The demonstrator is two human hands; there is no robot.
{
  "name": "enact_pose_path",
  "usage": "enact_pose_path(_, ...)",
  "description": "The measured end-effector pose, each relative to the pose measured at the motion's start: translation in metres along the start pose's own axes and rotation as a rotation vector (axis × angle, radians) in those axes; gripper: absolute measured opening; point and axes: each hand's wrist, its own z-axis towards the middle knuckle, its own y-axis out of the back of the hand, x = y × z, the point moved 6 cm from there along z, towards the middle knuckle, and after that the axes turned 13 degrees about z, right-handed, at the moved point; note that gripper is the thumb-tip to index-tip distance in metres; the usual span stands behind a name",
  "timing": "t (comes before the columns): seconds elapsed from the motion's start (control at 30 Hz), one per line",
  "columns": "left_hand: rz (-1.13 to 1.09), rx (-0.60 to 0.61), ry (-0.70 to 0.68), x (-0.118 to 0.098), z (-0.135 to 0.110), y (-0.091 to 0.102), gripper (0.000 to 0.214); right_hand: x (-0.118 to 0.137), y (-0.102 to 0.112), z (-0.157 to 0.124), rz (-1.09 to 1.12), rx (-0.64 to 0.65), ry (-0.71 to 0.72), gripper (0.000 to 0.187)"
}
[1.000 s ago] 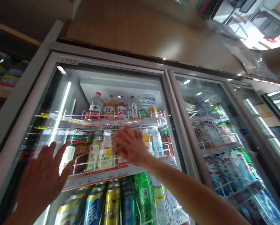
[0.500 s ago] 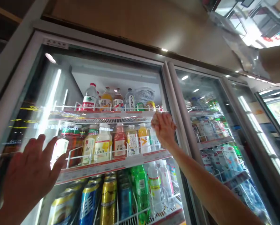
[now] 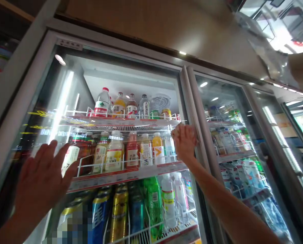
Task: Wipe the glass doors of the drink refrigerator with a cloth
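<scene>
My left hand (image 3: 43, 179) is open, palm toward the glass door (image 3: 77, 81) of a drinks cooler, fingers spread near its left side. Whether it touches the glass is hard to tell. Higher up, by the door's right edge, my right hand (image 3: 185, 144) presses on the glass with its fingers together. A crumpled, pale brown patch, apparently a cloth (image 3: 176, 131), shows at its fingertips. Behind the glass stand an orange juice bottle (image 3: 157, 149), a red drink bottle (image 3: 132, 150) and a green soda bottle (image 3: 153, 203).
Vertical door frames (image 3: 198, 112) divide this door from a second cooler door (image 3: 227, 135) on the right. Wire-fronted shelves (image 3: 131, 174) hold bottles and cans. A wooden panel (image 3: 141, 23) runs above. Clear plastic sheeting (image 3: 273, 57) hangs at upper right.
The view has shifted slightly, so the cooler appears a little further right. Both hands stay at about the same places against the door.
</scene>
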Motion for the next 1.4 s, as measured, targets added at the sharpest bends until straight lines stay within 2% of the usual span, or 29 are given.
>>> enact_pose_path(0.1, 0.009, -0.055, -0.043, -0.001, 0.0, 0.001, 0.059, 0.046, -0.011, -0.031, 0.061, 0.167, 0.428, 0.057)
enact_pose_path(0.13, 0.008, -0.059, -0.048, -0.001, 0.0, 0.001, 0.059, 0.053, -0.013, -0.04, 0.078, 0.208, 0.542, 0.055)
enact_pose_path(0.17, 0.011, -0.057, -0.044, -0.001, 0.001, 0.0, 0.059, 0.052, -0.012, -0.044, 0.08, 0.209, 0.573, 0.054)
enact_pose_path(0.2, 0.015, -0.048, -0.037, -0.001, 0.001, 0.0, 0.059, 0.044, -0.01, -0.042, 0.069, 0.164, 0.511, 0.053)
enact_pose_path(0.3, 0.029, -0.04, -0.018, -0.003, 0.001, 0.002, 0.059, 0.014, 0.0, -0.031, 0.019, -0.077, 0.096, 0.055)
enact_pose_path(0.33, 0.031, -0.043, -0.02, -0.004, 0.001, 0.003, 0.059, 0.015, 0.0, -0.034, 0.024, -0.109, 0.05, 0.057)
enact_pose_path(0.37, 0.031, -0.047, -0.028, -0.005, 0.001, 0.004, 0.059, 0.026, -0.003, -0.038, 0.045, -0.089, 0.103, 0.058)
enact_pose_path(0.47, 0.033, -0.049, -0.057, -0.004, -0.001, 0.005, 0.058, 0.073, -0.017, -0.063, 0.139, 0.134, 0.547, 0.059)
enact_pose_path(0.5, 0.037, -0.047, -0.063, -0.004, -0.002, 0.005, 0.057, 0.077, -0.017, -0.066, 0.148, 0.171, 0.614, 0.057)
enact_pose_path(0.53, 0.043, -0.046, -0.063, -0.003, -0.002, 0.005, 0.057, 0.073, -0.015, -0.063, 0.138, 0.154, 0.581, 0.055)
enact_pose_path(0.57, 0.052, -0.044, -0.056, -0.003, -0.002, 0.005, 0.056, 0.06, -0.011, -0.055, 0.114, 0.092, 0.457, 0.054)
enact_pose_path(0.63, 0.069, -0.031, -0.036, -0.002, -0.001, 0.005, 0.056, 0.031, -0.003, -0.04, 0.057, -0.063, 0.115, 0.055)
enact_pose_path(0.67, 0.075, -0.023, -0.03, -0.002, 0.0, 0.005, 0.057, 0.024, -0.001, -0.039, 0.041, -0.105, 0.01, 0.057)
enact_pose_path(0.7, 0.078, -0.016, -0.023, -0.002, 0.0, 0.005, 0.057, 0.026, -0.002, -0.04, 0.043, -0.102, 0.0, 0.058)
enact_pose_path(0.73, 0.078, -0.011, -0.015, -0.002, 0.001, 0.006, 0.057, 0.037, -0.006, -0.045, 0.061, -0.048, 0.093, 0.059)
enact_pose_path(0.8, 0.079, 0.001, 0.007, -0.003, -0.001, 0.007, 0.057, 0.067, -0.014, -0.061, 0.119, 0.113, 0.425, 0.057)
enact_pose_path(0.83, 0.081, 0.011, 0.025, -0.003, -0.004, 0.008, 0.058, 0.076, -0.015, -0.068, 0.14, 0.167, 0.547, 0.055)
enact_pose_path(0.87, 0.086, 0.031, 0.037, -0.004, -0.009, 0.007, 0.058, 0.077, -0.014, -0.068, 0.146, 0.176, 0.582, 0.053)
enact_pose_path(0.9, 0.094, 0.053, 0.045, -0.006, -0.015, 0.007, 0.057, 0.07, -0.011, -0.062, 0.135, 0.141, 0.518, 0.052)
enact_pose_path(1.0, 0.128, 0.071, 0.037, -0.014, -0.036, 0.005, 0.059, 0.038, -0.005, -0.035, 0.055, -0.036, 0.068, 0.056)
enact_pose_path(1.03, 0.137, 0.057, 0.031, -0.016, -0.042, 0.005, 0.059, 0.038, -0.007, -0.034, 0.05, -0.05, 0.003, 0.058)
enact_pose_path(1.07, 0.143, 0.041, 0.03, -0.018, -0.046, 0.005, 0.06, 0.049, -0.01, -0.038, 0.067, -0.03, 0.031, 0.059)
enact_pose_path(1.1, 0.147, 0.032, 0.031, -0.019, -0.049, 0.004, 0.06, 0.067, -0.015, -0.046, 0.104, 0.027, 0.151, 0.058)
enact_pose_path(1.17, 0.148, 0.043, 0.036, -0.018, -0.051, 0.003, 0.059, 0.107, -0.023, -0.074, 0.198, 0.202, 0.524, 0.056)
enact_pose_path(1.2, 0.147, 0.052, 0.041, -0.018, -0.051, 0.002, 0.058, 0.117, -0.024, -0.086, 0.229, 0.276, 0.667, 0.055)
enact_pose_path(1.23, 0.147, 0.062, 0.046, -0.017, -0.051, 0.002, 0.058, 0.118, -0.024, -0.091, 0.237, 0.315, 0.727, 0.054)
enact_pose_path(1.27, 0.145, 0.066, 0.049, -0.016, -0.05, 0.002, 0.058, 0.109, -0.022, -0.085, 0.222, 0.308, 0.692, 0.053)
enact_pose_path(1.3, 0.143, 0.068, 0.049, -0.016, -0.05, 0.002, 0.058, 0.093, -0.019, -0.072, 0.191, 0.257, 0.57, 0.053)
enact_pose_path(1.4, 0.14, 0.061, 0.04, -0.015, -0.05, 0.003, 0.058, 0.037, -0.005, -0.04, 0.098, 0.045, 0.101, 0.057)
